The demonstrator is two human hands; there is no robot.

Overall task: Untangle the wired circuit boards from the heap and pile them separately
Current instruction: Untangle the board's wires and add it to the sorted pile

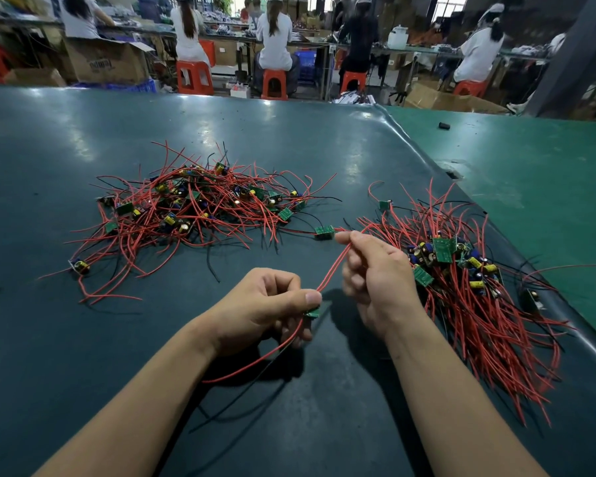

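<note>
Two bare forearms, nearest, reaching over a dark green table. Left hand: thumb and fingers pinched on a small green circuit board, its red wires running up to the right hand and trailing down toward the near edge. Right hand: fingers curled round those red wires, just near of a loose board lying on the table. Tangled heap of boards and red and black wires: far left of the hands. Sorted pile, wires roughly aligned: right, beside the right hand. Small black object: far right, well apart. Seated people on red stools: background.
</note>
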